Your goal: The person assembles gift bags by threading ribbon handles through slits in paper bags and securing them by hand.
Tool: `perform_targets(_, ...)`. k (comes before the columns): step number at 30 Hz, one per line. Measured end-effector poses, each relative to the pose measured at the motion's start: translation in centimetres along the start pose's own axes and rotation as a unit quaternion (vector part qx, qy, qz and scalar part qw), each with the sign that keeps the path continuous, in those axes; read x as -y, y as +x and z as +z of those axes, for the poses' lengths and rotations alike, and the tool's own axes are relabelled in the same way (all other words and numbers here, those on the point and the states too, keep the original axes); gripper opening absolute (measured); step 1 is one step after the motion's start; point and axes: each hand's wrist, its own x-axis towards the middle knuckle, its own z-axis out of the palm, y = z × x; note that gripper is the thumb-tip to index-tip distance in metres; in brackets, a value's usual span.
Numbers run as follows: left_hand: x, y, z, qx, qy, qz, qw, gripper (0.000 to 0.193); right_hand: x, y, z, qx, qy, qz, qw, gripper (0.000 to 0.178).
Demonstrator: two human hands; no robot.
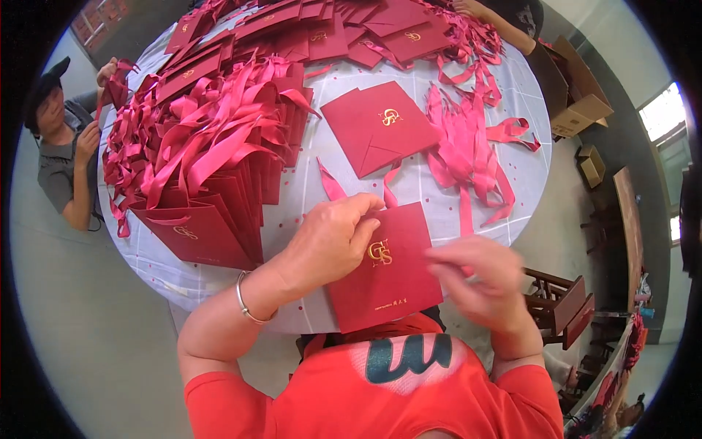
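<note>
A flat dark-red paper gift bag [391, 278] with a gold emblem lies in front of me at the table's near edge. My left hand [329, 238], with a bracelet at its wrist, is closed in a pinch on the bag's top edge. Pink ribbon [331, 181] sticks up just beyond those fingers. By the bag's right edge is my right hand [482, 282], smeared by motion; whether it holds anything does not show. Farther off lie more flat red bags [380, 128], and to their right a bunch of loose pink ribbons [468, 157].
Standing bags with ribbon handles [197, 227] crowd the left of the round cloth-covered table [523, 95]. More bags [322, 36] are heaped at the back. One person [62, 139] handles ribbon at left; another's arm [504, 29] reaches in at back right. Wooden chairs [559, 304] stand right.
</note>
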Motion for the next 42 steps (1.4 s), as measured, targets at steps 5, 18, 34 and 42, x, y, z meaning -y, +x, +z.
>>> perform_targets(5,-0.1,0.5,0.4,0.021,-0.064,-0.044,0.997,0.020,-3.3,-2.1,4.9,0.044,-0.007,-0.016,0.999,0.025)
perform_targets(18,-1.6,3.9,-1.3,0.230,-0.183,-0.307,0.905,0.019,-4.3,-2.5,5.1,0.037,-0.064,-0.121,0.990,0.030)
perform_targets(34,0.0,3.6,-1.2,0.267,-0.264,-0.331,0.866,0.020,-4.7,-1.8,4.7,0.000,0.039,-0.026,0.999,0.027)
perform_targets(42,-0.4,3.2,-0.8,0.248,-0.222,-0.327,0.885,0.020,-4.1,-0.4,3.6,-0.005,0.067,0.044,0.997,0.024)
